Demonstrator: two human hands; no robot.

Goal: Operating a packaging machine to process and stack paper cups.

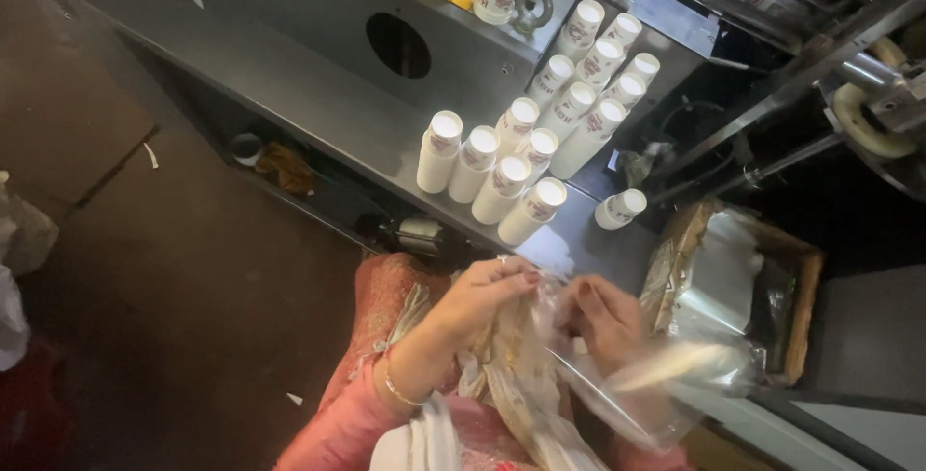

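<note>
While stacks of white paper cups (526, 158) with red-printed bands stand in rows on the grey metal worktop (318, 95), a cardboard box (743, 278) lined with plastic sits at right. Below the cups, left hand (482, 302) and right hand (608, 317) both pinch a clear, crinkled plastic bag (617, 379) held over the lap.

Your grey metal surface (318, 95) carries stacks of white paper cups (526, 158) standing upright in close rows, one short stack (619, 209) apart.

Plastic, paper and metal

Glossy clear plastic bag (617, 375); matt white paper cups (521, 153); smooth dull grey metal table (318, 95); right, brown cardboard box (805, 307).
</note>
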